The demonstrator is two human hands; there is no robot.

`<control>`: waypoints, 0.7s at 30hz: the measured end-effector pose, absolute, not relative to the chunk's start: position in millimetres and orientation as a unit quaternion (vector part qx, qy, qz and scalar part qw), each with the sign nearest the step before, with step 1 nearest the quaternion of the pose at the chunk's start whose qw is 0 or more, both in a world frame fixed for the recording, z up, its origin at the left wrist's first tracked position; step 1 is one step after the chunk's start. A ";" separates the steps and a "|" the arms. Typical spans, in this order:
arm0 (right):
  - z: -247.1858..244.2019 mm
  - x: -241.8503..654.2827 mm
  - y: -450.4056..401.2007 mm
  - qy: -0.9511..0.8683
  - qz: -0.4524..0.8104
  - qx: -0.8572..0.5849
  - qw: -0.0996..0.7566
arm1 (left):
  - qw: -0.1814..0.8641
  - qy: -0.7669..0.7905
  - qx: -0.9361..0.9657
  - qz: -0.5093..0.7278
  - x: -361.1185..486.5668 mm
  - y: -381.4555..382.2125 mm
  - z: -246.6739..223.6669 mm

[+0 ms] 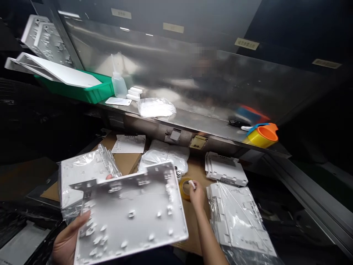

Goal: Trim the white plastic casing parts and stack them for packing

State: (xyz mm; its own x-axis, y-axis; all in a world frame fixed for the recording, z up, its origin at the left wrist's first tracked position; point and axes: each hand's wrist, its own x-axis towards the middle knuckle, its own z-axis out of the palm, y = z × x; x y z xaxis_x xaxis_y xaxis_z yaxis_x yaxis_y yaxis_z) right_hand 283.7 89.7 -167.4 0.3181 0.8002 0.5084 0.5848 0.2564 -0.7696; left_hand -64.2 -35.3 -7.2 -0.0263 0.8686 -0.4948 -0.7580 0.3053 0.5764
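Two hands show in the head view, above a bench with brown card on it. On the left, the left hand has its grip pinching a big white panel, thumb in front and a fingertip peeking over the far edge. The panel is tilted up, near and in the middle, with little bumps on it. On the right, the right hand has its grip pinching a small white bit, just beside a yellow tape roll. More white panels in clear wrap sit on the left, behind the big one. On the right are a wrapped pile and, farther off, a smaller stack. A puffy white bag lies at the far middle. On the far shelf are a green bin, a bottle and a yellow and orange tube.
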 end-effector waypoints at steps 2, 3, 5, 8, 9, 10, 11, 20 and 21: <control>-144.6 284.2 86.7 -0.559 0.105 -0.595 0.567 | 0.640 0.491 0.105 0.581 -41.8 -31.6 6.2; -129.7 282.8 83.7 -0.551 0.108 -0.591 0.579 | 0.608 0.526 0.161 0.573 -29.2 -28.6 11.1; -95.0 274.1 72.7 -0.544 0.112 -0.580 0.596 | 0.522 0.559 0.326 0.556 -5.1 -21.5 13.6; -41.7 243.9 44.5 -0.582 0.113 -0.530 0.606 | 0.373 0.565 0.528 0.512 21.8 -12.7 1.0; -27.1 230.8 34.5 -0.611 0.111 -0.492 0.610 | 0.332 0.564 0.572 0.494 28.1 -11.0 -4.9; -15.2 217.8 25.6 -0.633 0.108 -0.460 0.614 | 0.296 0.561 0.608 0.478 33.2 -10.0 -10.1; -6.3 206.0 18.6 -0.647 0.103 -0.434 0.619 | 0.263 0.555 0.638 0.465 37.3 -9.5 -14.2; 2.8 194.7 15.2 -0.626 0.058 -0.441 0.641 | 0.201 0.532 0.681 0.462 48.2 -8.8 -16.0; 3.5 194.7 13.9 -0.631 0.061 -0.433 0.641 | 0.204 0.532 0.680 0.462 48.1 -8.6 -17.4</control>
